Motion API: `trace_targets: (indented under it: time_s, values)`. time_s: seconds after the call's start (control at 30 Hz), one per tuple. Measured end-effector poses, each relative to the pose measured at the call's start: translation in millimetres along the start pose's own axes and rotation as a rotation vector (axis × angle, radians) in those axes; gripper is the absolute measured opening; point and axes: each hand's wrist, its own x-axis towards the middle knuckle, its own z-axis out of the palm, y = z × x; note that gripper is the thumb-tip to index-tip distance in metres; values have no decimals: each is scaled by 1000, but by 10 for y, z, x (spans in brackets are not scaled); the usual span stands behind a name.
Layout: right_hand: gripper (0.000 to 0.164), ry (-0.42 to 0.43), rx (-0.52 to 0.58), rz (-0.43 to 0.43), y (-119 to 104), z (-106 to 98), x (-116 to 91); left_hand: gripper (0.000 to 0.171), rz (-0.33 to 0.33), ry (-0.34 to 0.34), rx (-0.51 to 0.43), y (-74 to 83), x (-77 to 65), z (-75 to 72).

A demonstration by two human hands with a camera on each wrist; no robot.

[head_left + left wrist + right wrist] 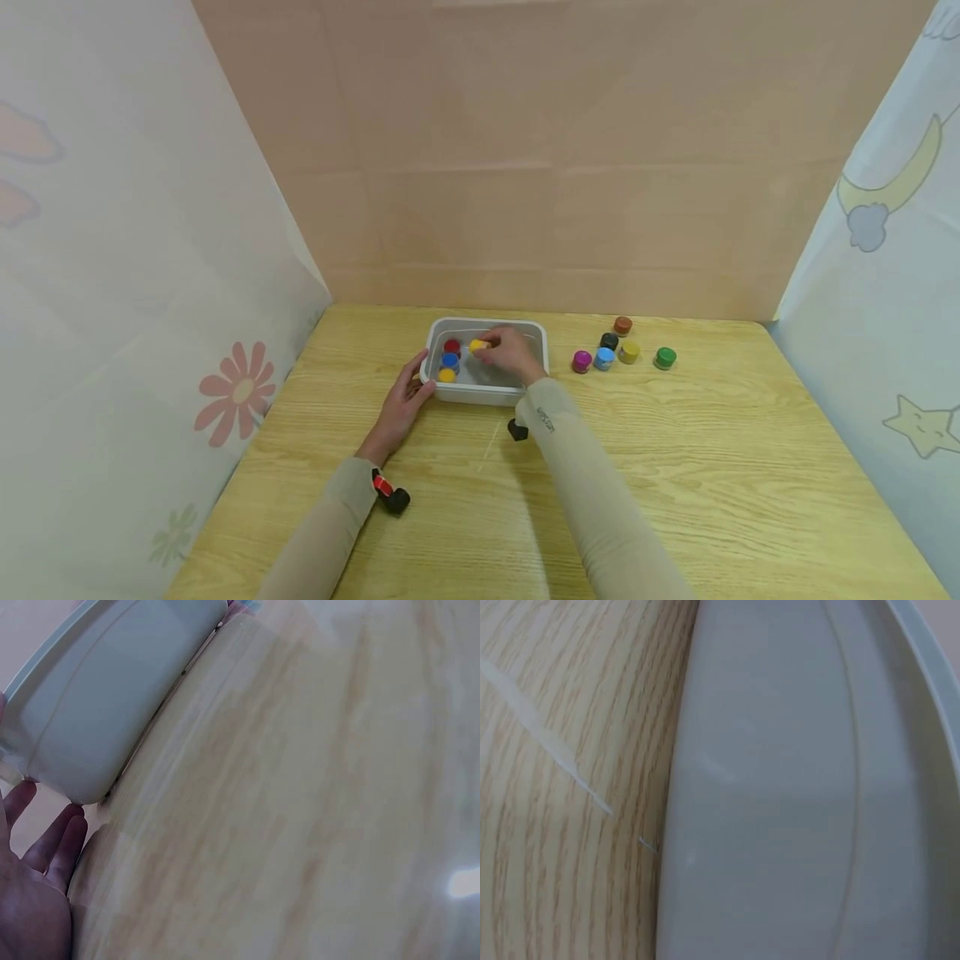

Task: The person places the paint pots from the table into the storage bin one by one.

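Note:
A white plastic tray (487, 395) with raised walls stands toward the back of the table. My left hand (401, 407) rests at its near left corner, and in the left wrist view extended fingers (66, 840) touch the tray's end. Over the tray's inside, my right hand (512, 353) pinches a small paint pot with a yellow lid (477, 345). Along the left inside stand a red-lidded pot (452, 347), a blue-lidded pot (450, 362) and another yellow-lidded pot (447, 376). The right wrist view shows the tray's outer wall (780, 787), with the hand out of frame.
Right of the tray stand more pots: purple (581, 361), light blue (604, 358), black (609, 341), yellow (628, 352), reddish-brown (622, 325) and green (665, 357). A brown backdrop (555, 167) closes the table's far side. Printed white sheets flank it on both sides.

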Motion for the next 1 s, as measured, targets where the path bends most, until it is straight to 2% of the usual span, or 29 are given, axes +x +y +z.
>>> trace_targets:
  time_s: [0.67, 1.0]
  values:
    - [30, -25, -138, -20, -18, -16, 64, 62, 18, -2, -33, 25, 65, 46]
    - [25, -38, -174, -24, -8, 158, 158, 60, 1, 11, -7, -2, 2, 8]
